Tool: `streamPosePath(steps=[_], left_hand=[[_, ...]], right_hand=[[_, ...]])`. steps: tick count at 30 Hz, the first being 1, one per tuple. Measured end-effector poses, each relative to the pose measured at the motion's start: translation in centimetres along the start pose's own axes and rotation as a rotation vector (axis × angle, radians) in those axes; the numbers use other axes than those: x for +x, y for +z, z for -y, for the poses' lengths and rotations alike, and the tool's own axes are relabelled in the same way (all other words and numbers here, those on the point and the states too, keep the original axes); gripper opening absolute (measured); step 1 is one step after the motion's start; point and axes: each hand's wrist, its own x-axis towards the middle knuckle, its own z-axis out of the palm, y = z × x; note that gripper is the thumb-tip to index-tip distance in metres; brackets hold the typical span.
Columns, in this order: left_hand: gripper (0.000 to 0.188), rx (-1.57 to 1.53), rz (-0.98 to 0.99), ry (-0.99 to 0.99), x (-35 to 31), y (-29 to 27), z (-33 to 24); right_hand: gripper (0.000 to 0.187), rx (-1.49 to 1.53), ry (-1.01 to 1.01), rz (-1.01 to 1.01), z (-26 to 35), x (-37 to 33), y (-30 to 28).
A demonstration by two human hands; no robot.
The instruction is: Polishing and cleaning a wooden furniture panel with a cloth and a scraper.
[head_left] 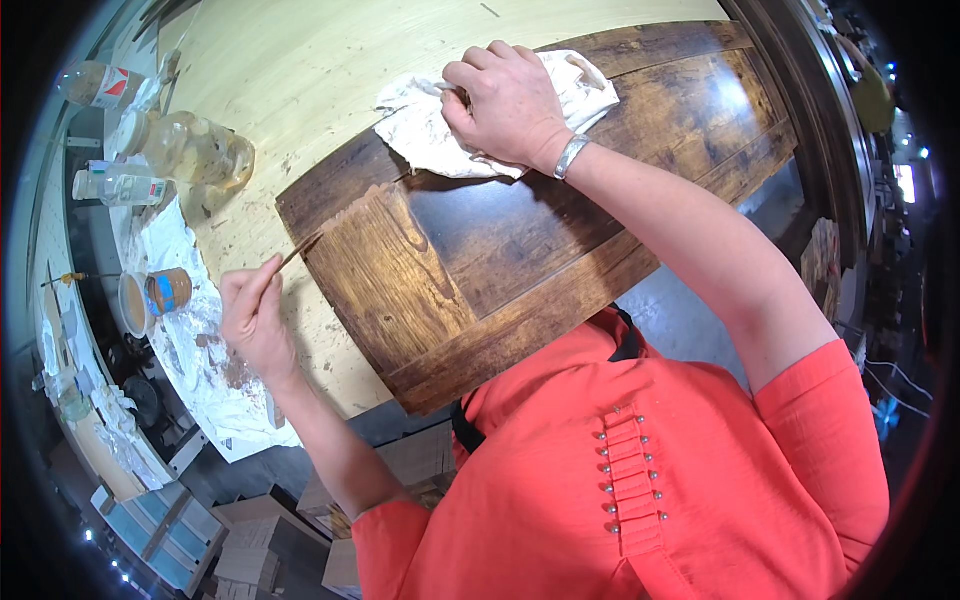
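— On the left, pinching a thin stick (pixel 294 255) in the left fingers (pixel 264 279), right at the edge of the wooden panel (pixel 510 235)!
— And farther up?
— Clutching a white cloth (pixel 425 142) in the right fingers (pixel 487 58), atop that panel; then, far left on the counter (pixel 300 85), a jar (pixel 195 147)!

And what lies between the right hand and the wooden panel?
In the head view, a crumpled white cloth lies between the right hand and the wooden panel.

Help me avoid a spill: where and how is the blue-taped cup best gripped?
Grip the blue-taped cup around its side wall, over the tape, probably best from the right, where the left hand is. The wall is rounded, no handle shows, and the open mouth lies toward picture-left.
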Motion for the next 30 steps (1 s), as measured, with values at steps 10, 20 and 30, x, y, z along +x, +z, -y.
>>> streamPosePath(steps=[10, 20, 30], left_hand=[[0.025, 0.097, 0.081, 0.111, 1.1, 3.8, -2.1], [0.024, 0.329, -0.642, -0.22, -8.5, -7.2, 2.2], [0.034, 0.826, -0.635, -0.216, -11.7, -12.6, 3.7]], right_hand=[[0.017, 0.04, -0.02, -0.01, 0.8, 0.2, 0.3], [0.019, 0.015, -0.025, 0.011, 0.2, 0.1, 0.2], [0.02, 0.063, -0.037, 0.015, 0.4, 0.4, 0.1]])
